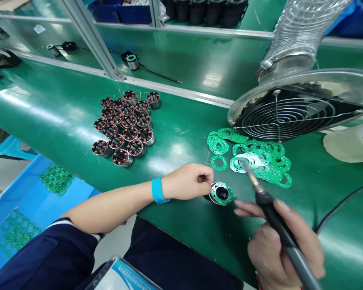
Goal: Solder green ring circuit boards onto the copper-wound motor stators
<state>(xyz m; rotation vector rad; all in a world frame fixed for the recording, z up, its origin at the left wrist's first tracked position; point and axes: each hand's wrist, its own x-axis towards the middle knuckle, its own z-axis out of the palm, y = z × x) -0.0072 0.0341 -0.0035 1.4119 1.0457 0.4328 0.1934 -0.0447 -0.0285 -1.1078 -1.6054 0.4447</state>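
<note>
My left hand (189,181) is closed, its thumb and fingertips pinched at the left edge of a motor stator topped with a green ring-shaped circuit board (226,193). Whatever lies between those fingertips is too small to make out. In my right hand (286,241) is a soldering iron (278,221), gripped by its black handle. Its tip points up and left, above the loose green ring boards (272,161) heaped behind the stator. The outstretched fingers of that hand come near the stator's right side.
Several copper-wound stators (128,129) stand grouped at left on the green bench. A fume extractor fan (284,112) with a clear hose (302,32) overhangs the boards. The iron's cable (345,201) crosses at right. A blue bin (75,193) holds more boards.
</note>
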